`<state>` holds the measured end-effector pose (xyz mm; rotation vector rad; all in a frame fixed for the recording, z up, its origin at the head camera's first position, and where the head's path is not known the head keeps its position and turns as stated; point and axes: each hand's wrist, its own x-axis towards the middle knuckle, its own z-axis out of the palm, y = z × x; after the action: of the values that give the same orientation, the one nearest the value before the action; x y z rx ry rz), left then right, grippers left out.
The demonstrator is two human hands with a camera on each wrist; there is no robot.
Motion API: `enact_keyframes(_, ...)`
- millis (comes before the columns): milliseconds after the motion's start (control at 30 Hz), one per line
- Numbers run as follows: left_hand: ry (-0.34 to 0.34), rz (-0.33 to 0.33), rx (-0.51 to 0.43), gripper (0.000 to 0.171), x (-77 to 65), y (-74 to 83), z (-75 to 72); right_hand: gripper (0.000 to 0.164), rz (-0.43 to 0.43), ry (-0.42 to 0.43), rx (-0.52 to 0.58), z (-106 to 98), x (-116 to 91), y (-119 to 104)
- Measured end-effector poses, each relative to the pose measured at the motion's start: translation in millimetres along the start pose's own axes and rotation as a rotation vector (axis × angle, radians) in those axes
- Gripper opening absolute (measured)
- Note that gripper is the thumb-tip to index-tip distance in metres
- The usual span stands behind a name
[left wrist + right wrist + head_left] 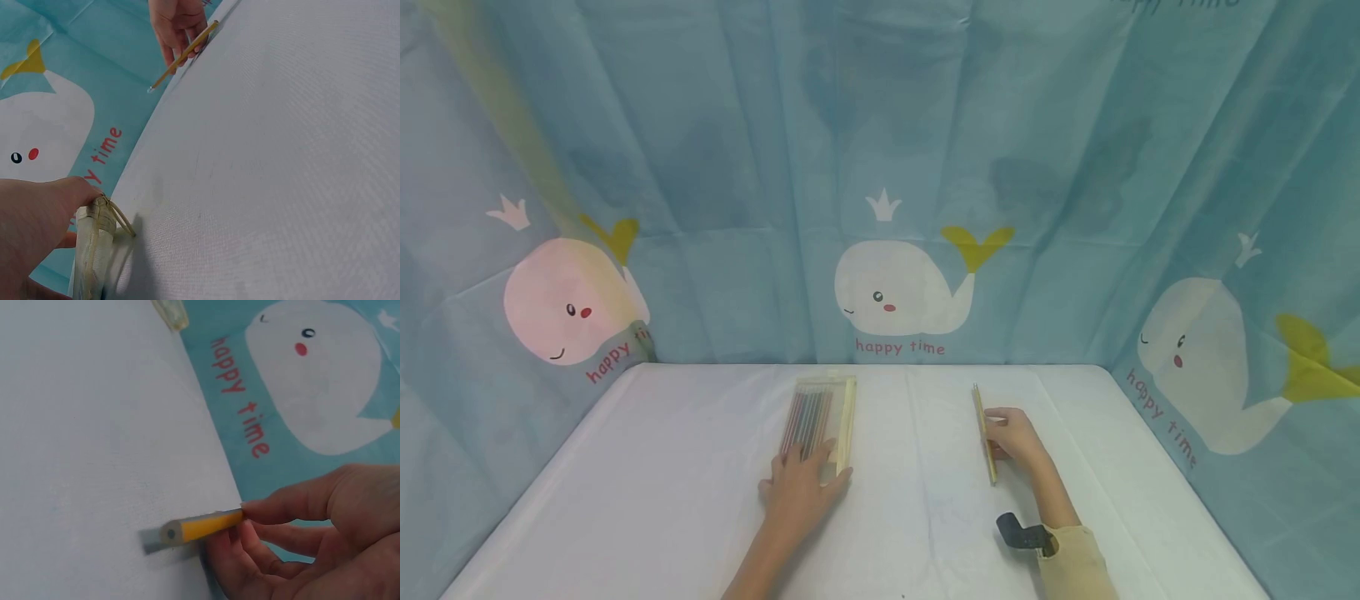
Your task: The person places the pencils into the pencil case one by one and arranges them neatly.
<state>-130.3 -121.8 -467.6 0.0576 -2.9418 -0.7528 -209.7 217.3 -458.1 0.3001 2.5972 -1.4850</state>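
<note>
A see-through zip pencil case (844, 417) with cream edges lies on the table, several coloured pencils (806, 421) showing through it. My left hand (800, 490) grips its near end, fingers over the top and thumb at the right side. In the left wrist view the thumb sits by the zip pull (122, 217) at the case's corner. Over to the right, my right hand (1013, 433) pinches a yellow pencil (212, 526) between thumb and fingers. In the right wrist view its flat, unsharpened end points toward the camera. The fingers' far sides are hidden.
A white cloth covers the table (700, 467). Blue curtains (737, 167) printed with whales rise along the back and both sides. A black strap piece (1021, 533) is at the right wrist, beside a beige sleeve (1077, 567).
</note>
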Motion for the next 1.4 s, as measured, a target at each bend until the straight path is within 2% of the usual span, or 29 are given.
enact_keyframes(433, -0.002, 0.0, 0.002, 0.059, 0.3, -0.9, 0.7, 0.049, -0.008, -0.066, 0.097, -1, -5, -4)
enact_keyframes(867, 0.002, 0.001, -0.003, 0.059, 0.6, -2.1, 2.0, 0.05, -0.003, -0.08, 0.164, 7, -6, -9)
enact_keyframes(1400, 0.005, 0.002, -0.002, 0.058, -0.1, -2.0, 2.5, 0.047, -0.113, -0.086, 0.212, 23, -6, -13)
